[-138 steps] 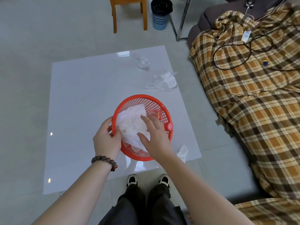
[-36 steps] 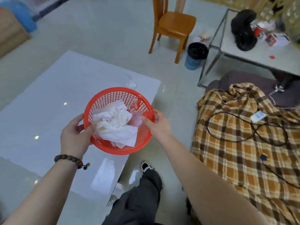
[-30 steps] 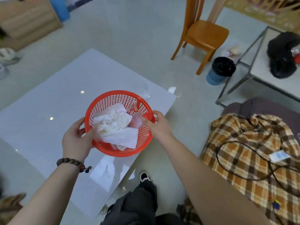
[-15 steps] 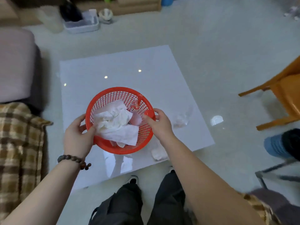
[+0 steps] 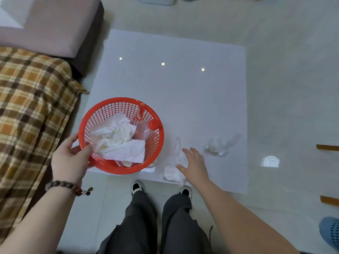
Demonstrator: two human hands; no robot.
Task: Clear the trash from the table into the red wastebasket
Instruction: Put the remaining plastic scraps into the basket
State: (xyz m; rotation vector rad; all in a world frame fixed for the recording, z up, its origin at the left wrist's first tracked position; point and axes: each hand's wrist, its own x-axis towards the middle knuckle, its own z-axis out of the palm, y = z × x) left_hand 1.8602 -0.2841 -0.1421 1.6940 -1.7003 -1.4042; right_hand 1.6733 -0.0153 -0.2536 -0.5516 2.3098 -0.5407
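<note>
My left hand [image 5: 70, 160] grips the near-left rim of the red wastebasket [image 5: 156, 143], held over the front-left corner of the glossy white table [image 5: 183, 92]. Inside the basket lie crumpled white tissues [image 5: 119, 143] and a clear plastic bottle with a red cap [image 5: 145, 129]. My right hand [image 5: 194, 165] hovers with fingers spread just above a crumpled white tissue and clear wrapper [image 5: 173, 173] near the table's front edge. A second clear crumpled plastic wrapper [image 5: 219, 146] lies to the right of that hand.
A sofa with a brown plaid blanket [image 5: 31, 114] runs along the left, close to the table. My legs and shoes [image 5: 159, 217] stand at the table's front edge. Wooden chair legs [image 5: 328, 147] and a blue bin [image 5: 330, 233] sit at the far right.
I have walked round the table to another side. My right hand has let go of the basket rim and moved down right over the tissue; the left hand alone holds the basket.
</note>
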